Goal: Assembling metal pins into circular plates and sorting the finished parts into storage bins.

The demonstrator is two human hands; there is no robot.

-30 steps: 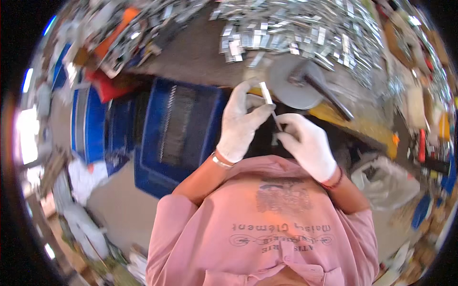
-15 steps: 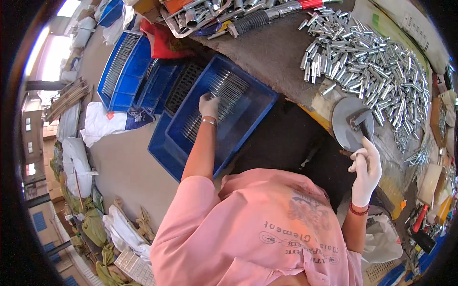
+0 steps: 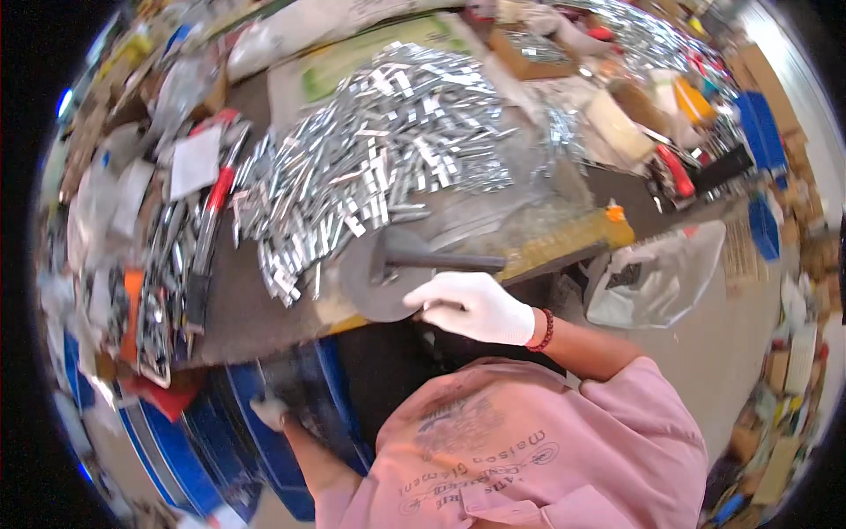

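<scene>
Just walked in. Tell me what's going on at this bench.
A gloved person is working at a bench. Their left hand is down at a blue crate below the bench edge; blur hides whether it holds anything. Their right hand, loosely curled, is by a grey disc and dark bar; contact is unclear. Shiny metal pieces lie heaped on the bench.

Beyond the right hand (image 3: 476, 307), metal pieces (image 3: 388, 141) lie on the table (image 3: 238, 309) behind a disc (image 3: 361, 286); by the left hand (image 3: 270, 413), a bin (image 3: 335, 383).
</scene>
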